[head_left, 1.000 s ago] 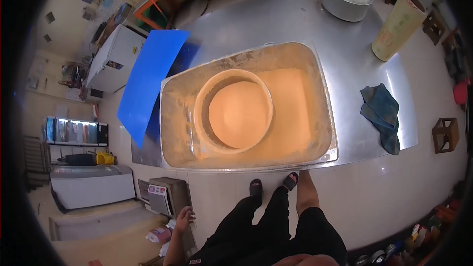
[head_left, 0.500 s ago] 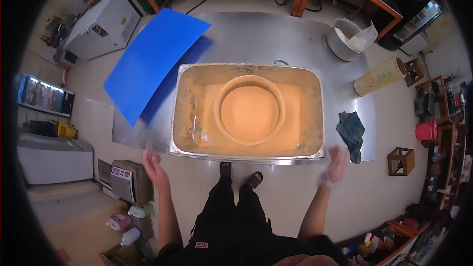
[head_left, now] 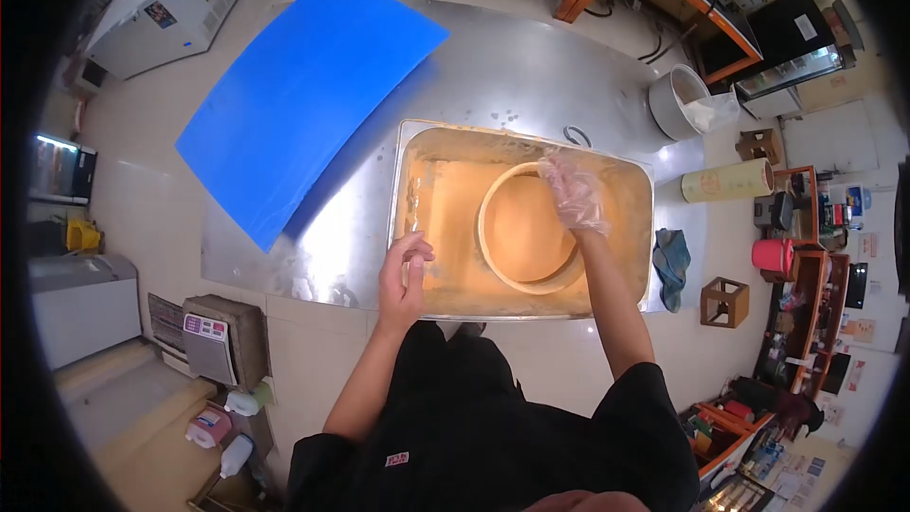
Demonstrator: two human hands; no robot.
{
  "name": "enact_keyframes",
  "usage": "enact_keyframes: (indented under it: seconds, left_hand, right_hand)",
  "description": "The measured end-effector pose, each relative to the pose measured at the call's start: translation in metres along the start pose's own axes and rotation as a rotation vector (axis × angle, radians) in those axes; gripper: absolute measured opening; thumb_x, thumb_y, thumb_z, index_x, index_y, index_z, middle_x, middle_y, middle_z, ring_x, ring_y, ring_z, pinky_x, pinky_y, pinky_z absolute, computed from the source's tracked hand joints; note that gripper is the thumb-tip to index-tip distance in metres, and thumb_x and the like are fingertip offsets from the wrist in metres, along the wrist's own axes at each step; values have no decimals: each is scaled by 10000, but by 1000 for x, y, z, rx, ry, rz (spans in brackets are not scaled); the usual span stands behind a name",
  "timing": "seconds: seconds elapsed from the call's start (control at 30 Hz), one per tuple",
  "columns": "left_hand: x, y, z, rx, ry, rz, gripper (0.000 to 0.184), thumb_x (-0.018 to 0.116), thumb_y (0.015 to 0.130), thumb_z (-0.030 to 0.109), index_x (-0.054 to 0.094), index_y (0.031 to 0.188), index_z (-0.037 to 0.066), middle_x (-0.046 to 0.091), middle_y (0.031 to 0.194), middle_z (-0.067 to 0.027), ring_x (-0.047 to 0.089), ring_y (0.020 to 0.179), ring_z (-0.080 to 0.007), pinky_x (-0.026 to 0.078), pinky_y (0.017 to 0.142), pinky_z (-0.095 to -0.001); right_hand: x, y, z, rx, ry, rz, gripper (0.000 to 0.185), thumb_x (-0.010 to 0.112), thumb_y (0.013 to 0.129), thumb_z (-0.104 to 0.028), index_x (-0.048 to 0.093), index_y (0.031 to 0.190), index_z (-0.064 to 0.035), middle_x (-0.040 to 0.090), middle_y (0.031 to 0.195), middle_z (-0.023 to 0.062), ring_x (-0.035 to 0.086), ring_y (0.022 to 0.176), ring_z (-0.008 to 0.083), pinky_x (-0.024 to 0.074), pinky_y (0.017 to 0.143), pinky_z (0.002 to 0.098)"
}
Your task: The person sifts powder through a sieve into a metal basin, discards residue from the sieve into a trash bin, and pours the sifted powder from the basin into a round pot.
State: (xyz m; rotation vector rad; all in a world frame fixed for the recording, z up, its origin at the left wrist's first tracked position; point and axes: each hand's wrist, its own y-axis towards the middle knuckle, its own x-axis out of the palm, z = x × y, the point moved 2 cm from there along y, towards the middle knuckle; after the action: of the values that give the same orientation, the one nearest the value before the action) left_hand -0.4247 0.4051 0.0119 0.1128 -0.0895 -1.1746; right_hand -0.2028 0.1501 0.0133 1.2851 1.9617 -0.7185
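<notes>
A deep rectangular metal pan (head_left: 399, 218) stands on the steel table, its inside coated with orange powder (head_left: 450, 199). Within it sits a round sieve (head_left: 484, 232) with a pale, wood-like rim and an orange surface inside; its mesh cannot be made out. My right hand (head_left: 573, 194), in a clear plastic glove, grips the sieve's far right rim, covering that part. At the pan's left wall is my left hand (head_left: 405, 275), bare, its fingers loosely bent and apart, holding nothing. Whether it touches the pan's edge I cannot tell.
A large blue sheet (head_left: 313, 104) lies on the table (head_left: 517, 57), left of the pan. To the right are a dark cloth (head_left: 671, 270), a metal pot (head_left: 671, 104) with a plastic bag, and a yellowish roll (head_left: 728, 180). A metal ring (head_left: 576, 137) lies behind the pan.
Both hands have come up from beside the table's front edge. My right hand has reached into the pan to the sieve; my left has moved to the pan's left side. The view has shifted.
</notes>
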Motion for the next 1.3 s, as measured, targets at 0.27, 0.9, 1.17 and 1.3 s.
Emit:
enact_keyframes:
  seconds: [0.27, 0.9, 1.17, 1.3]
  left_hand:
    - [-9, 2, -1, -37, -94, -22, 299, 463, 985, 24, 542, 1268, -33, 624, 978, -118, 625, 876, -190, 497, 847, -323]
    - [-12, 6, 4, -17, -162, -65, 300, 408, 1038, 123, 517, 1274, -26, 603, 955, -111, 588, 890, -177, 485, 855, -327]
    - [-13, 6, 7, -9, -185, -35, 278, 441, 1009, 40, 532, 1262, -33, 617, 932, -110, 599, 856, -175, 494, 841, -320]
    - [-13, 6, 5, 4, -200, -24, 277, 445, 1017, 56, 526, 1265, -35, 609, 928, -109, 594, 856, -174, 493, 838, -319]
  right_hand:
    - [-17, -29, -24, -379, -95, -153, 378, 597, 945, -208, 602, 1301, -81, 587, 1359, 132, 553, 1248, 327, 443, 1057, 407]
    - [46, -47, -3, 197, -323, 438, 549, 507, 1016, -320, 414, 1457, -5, 411, 1468, 307, 386, 1391, 408, 335, 1135, 454]
    - [54, -42, -81, 346, 129, 91, 622, 407, 1039, -397, 268, 1537, -50, 260, 1584, 214, 242, 1472, 318, 217, 1188, 375]
    - [31, -42, -96, 607, 135, 297, 493, 408, 1033, -340, 397, 1481, -134, 495, 1416, 208, 506, 1252, 362, 391, 1045, 443]
